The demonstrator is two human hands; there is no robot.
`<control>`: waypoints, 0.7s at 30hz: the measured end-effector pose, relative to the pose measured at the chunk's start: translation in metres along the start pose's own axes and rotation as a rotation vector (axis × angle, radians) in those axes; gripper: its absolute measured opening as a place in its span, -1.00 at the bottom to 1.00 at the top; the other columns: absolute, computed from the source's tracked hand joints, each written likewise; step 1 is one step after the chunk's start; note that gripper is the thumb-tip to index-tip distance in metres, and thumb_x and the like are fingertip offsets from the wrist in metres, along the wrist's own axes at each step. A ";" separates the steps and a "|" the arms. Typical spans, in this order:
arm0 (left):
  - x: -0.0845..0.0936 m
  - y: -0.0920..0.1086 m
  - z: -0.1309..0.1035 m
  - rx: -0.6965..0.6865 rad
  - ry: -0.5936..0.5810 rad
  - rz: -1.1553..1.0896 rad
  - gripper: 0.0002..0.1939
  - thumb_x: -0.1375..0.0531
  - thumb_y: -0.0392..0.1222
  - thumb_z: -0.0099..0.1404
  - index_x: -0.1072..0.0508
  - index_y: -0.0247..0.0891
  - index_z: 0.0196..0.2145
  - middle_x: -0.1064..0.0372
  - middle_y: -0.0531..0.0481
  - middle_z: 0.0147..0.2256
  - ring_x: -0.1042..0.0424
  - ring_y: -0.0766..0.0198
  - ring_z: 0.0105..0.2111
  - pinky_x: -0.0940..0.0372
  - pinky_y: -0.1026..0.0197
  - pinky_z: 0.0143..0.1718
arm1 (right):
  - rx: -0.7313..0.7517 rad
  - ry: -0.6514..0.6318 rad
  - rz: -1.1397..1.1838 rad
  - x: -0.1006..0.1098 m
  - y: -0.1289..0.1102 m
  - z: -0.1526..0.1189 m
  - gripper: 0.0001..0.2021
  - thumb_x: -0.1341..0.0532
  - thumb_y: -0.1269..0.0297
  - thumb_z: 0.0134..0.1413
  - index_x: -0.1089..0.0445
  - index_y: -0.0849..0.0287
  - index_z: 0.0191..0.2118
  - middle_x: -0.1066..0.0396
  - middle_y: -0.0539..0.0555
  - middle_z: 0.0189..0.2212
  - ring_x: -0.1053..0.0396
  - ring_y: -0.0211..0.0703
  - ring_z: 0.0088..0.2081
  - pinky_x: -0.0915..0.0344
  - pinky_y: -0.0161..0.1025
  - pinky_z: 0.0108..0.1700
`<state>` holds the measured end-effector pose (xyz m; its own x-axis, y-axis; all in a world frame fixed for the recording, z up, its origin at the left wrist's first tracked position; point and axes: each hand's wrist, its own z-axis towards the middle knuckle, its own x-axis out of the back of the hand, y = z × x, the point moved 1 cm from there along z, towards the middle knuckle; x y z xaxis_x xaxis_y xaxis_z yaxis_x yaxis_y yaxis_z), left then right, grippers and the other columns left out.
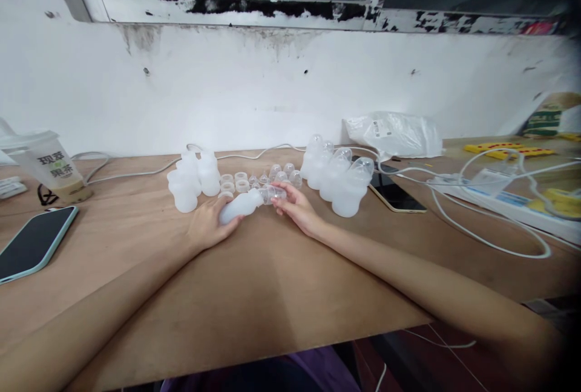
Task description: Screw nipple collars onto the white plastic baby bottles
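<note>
My left hand (pixel 210 222) is wrapped round a frosted white bottle (pixel 240 205), which lies tilted with its top toward the right. At that top end my right hand (pixel 297 207) holds a clear dome cap (pixel 273 193) against the bottle. Behind my hands are several white rings (pixel 241 186), small clear nipples (pixel 263 179) and clear caps (pixel 288 168). Frosted bottles without caps (pixel 185 189) stand to the left. On the right stands a group of frosted bottles with clear caps (pixel 348 189).
A drink cup (pixel 59 168) and a phone (pixel 36 241) are at the left. A second phone (pixel 397 192), a plastic bag (pixel 394 133), a power strip (pixel 490 192) and looped white cables (pixel 490 250) lie at the right. The table's front edge (pixel 272 346) is near.
</note>
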<state>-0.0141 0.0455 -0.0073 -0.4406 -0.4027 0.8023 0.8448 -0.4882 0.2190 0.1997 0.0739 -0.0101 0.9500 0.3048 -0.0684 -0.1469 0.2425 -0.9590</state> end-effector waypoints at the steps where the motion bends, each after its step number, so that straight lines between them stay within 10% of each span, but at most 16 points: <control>1: 0.000 0.001 0.000 -0.020 0.009 0.000 -0.59 -0.03 0.07 0.11 -0.27 -0.26 -0.18 -0.37 -0.08 -0.28 -0.35 0.14 -0.26 -0.25 0.15 -0.27 | -0.002 -0.015 -0.008 0.000 0.000 0.000 -0.63 -0.24 0.28 -0.19 -0.25 0.09 -0.15 -0.22 0.00 -0.20 -0.11 -0.48 -0.54 -0.12 -0.42 -0.53; 21: 0.000 0.010 -0.006 -0.112 -0.068 -0.062 -0.60 -0.02 0.03 0.14 -0.21 -0.29 -0.15 -0.36 -0.05 -0.38 -0.37 0.23 -0.45 -0.24 0.24 -0.46 | 0.141 -0.226 -0.288 -0.009 0.000 -0.004 -0.58 -0.20 0.22 -0.12 -0.02 0.08 -0.14 -0.13 0.06 -0.12 -0.21 -0.27 -0.22 -0.23 -0.25 -0.18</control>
<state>-0.0071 0.0359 -0.0079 -0.4661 -0.3176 0.8258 0.7758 -0.5955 0.2088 0.1918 0.0673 -0.0111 0.8755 0.3967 0.2758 0.0660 0.4673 -0.8816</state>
